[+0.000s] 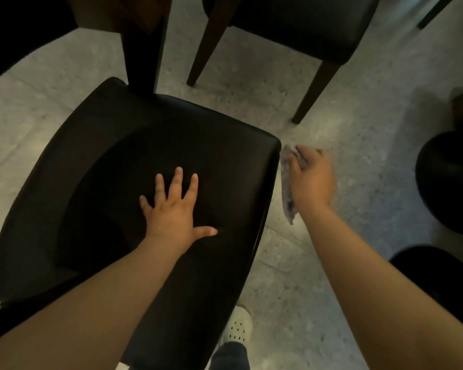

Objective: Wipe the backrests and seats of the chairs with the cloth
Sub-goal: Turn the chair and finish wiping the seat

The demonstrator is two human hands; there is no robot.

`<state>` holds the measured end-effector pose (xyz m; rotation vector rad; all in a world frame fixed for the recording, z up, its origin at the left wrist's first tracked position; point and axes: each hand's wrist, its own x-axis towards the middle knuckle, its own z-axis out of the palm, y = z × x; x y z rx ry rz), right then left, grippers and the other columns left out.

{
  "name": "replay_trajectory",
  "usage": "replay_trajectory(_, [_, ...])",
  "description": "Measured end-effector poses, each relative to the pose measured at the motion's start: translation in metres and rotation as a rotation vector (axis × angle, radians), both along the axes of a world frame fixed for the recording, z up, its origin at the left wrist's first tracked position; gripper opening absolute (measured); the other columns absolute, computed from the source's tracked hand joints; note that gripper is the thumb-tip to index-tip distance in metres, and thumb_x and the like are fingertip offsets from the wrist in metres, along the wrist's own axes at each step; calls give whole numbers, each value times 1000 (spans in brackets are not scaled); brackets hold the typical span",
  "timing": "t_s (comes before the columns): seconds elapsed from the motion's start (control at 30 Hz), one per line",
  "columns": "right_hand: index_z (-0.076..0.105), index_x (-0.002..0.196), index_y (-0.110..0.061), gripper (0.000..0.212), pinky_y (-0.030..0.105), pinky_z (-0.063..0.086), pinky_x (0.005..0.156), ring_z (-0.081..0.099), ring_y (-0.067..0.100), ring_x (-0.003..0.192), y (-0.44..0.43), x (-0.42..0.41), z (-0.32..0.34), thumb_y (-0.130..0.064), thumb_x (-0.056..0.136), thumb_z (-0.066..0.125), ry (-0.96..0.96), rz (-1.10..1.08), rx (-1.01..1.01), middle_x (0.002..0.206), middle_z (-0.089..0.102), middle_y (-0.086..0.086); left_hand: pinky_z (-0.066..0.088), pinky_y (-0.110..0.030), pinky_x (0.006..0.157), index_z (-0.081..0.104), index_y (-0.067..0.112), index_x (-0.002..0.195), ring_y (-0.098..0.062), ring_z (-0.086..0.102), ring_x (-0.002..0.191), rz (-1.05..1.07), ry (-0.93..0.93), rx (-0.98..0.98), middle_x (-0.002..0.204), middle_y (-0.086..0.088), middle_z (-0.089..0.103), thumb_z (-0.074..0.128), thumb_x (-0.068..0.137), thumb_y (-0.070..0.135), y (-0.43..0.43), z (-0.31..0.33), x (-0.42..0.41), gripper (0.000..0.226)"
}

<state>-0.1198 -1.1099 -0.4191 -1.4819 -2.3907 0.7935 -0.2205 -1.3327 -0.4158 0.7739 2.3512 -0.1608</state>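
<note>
Nearest, shoe (237,325): pale perforated clog on the speckled floor (345,263), just beside the near corner of the chair
Left hand (173,212): flat on the seat, fingers straight and spread, thumb out to the side; holds nothing and appears to steady the chair
Seat (112,156): dark, padded, faintly glossy top of the nearest chair; no cloth lies on it
Right hand (312,177): slightly blurred, fingers curled round the cloth, just off the seat's right edge and above the floor
Cloth (288,194): greyish, bunched in the right hand with a tail hanging down; near the seat edge, though contact cannot be told
Second chair (305,30): farther off, dark seat on brown wooden legs, well apart from both hands
Step in hand: probably wiping the nearest chair's seat, cloth poised at its edge
Next move calls for: carrying the cloth onto the seat and sweeping across it, the left hand shifted clear of the path
</note>
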Motion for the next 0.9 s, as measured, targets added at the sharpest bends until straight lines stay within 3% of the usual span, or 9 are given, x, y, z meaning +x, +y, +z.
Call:
replay_trajectory(0.2, [64, 124, -24, 30, 31, 44, 83, 57, 22, 104, 16, -36, -14, -31, 99, 48, -115, 140, -41, 118, 59, 3, 10, -66, 114, -20, 33, 150, -36, -23, 144, -9, -1, -39, 157, -2, -29, 60, 71, 75, 2, -1, 1, 119])
replay_trajectory(0.37, [69, 110, -21, 26, 26, 42, 71, 58, 16, 83, -21, 11, -13, -34, 98, 50, -125, 206, -89, 98, 59, -1, 11, -66, 114, -21, 33, 150, -37, -23, 144, -11, -11, -80, 157, -3, -29, 60, 73, 74, 7, 3, 0, 119])
replay_trajectory(0.53, [72, 101, -23, 26, 36, 53, 74, 62, 19, 81, -33, 38, 5, -40, 95, 54, -106, 213, -151, 93, 63, 0, 12, -66, 114, -21, 31, 150, -38, -23, 144, -10, -20, -99, 157, -4, -29, 61, 74, 73, 10, 7, 0, 119])
replay_trajectory(0.63, [69, 111, -22, 25, 29, 44, 74, 61, 19, 89, -11, 6, 4, -35, 97, 53, -48, 113, -67, 99, 62, 0, 12, -66, 114, -21, 32, 150, -38, -24, 143, -2, -27, -106, 157, -4, -29, 62, 73, 72, 12, 6, 0, 120])
replay_trajectory(0.77, [61, 128, -25, 32, 29, 41, 78, 58, 22, 100, 16, -32, -11, -27, 100, 48, -148, 155, -27, 113, 60, 3, 12, -66, 114, -21, 32, 149, -39, -23, 144, 1, -23, -109, 157, -4, -29, 63, 72, 72, 12, 4, 0, 121])
replay_trajectory(0.9, [66, 119, -23, 31, 24, 45, 71, 56, 12, 79, -18, 0, -13, -36, 100, 46, -122, 213, -24, 96, 57, -5, 12, -66, 114, -22, 31, 149, -39, -23, 144, -6, -18, -113, 157, -4, -30, 62, 73, 72, 11, 4, 1, 120])
